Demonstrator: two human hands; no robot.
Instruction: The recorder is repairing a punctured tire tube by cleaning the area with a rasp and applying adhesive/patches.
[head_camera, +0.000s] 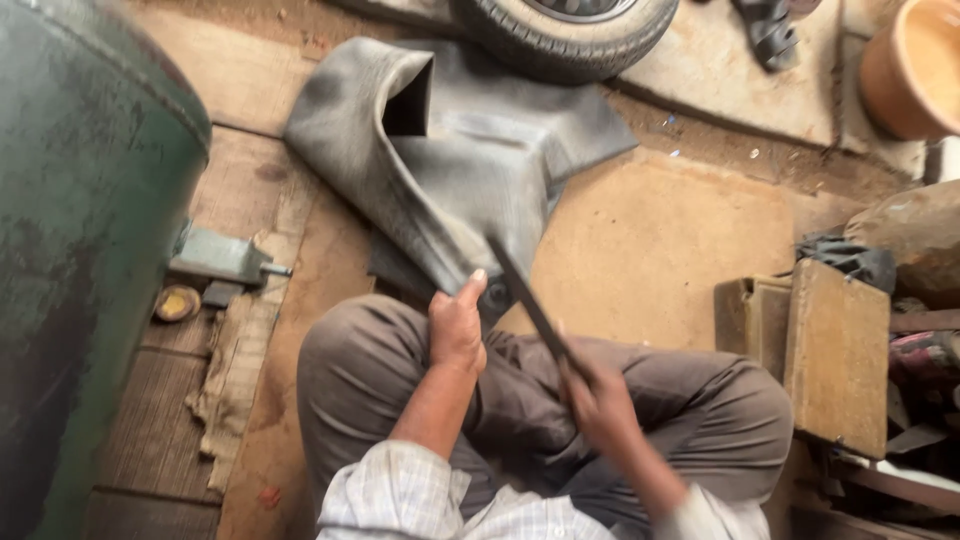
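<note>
Two hands at work over a lap in brown trousers (700, 410). Left hand (457, 330) curled shut, thumb sticking up, gripping the near end of a floppy grey inner tube (450, 160) right at the knee. Right hand (600, 400) a bit blurred, fist closed round the handle end of a thin dark flat tool (525, 300), maybe a file or blade, can't tell which. Tool slanting up and leftward from that fist, tip just beside the left thumb and over the tube.

Rest of the tube sprawled out ahead of the left hand across the dusty floor, far end touching a tyre (565, 35). Off to the left of the left hand: big green tank (80, 250), small metal block (215, 258). To the right of the right hand: a worn wooden box (838, 350). Orange tub (910, 70) well beyond that.
</note>
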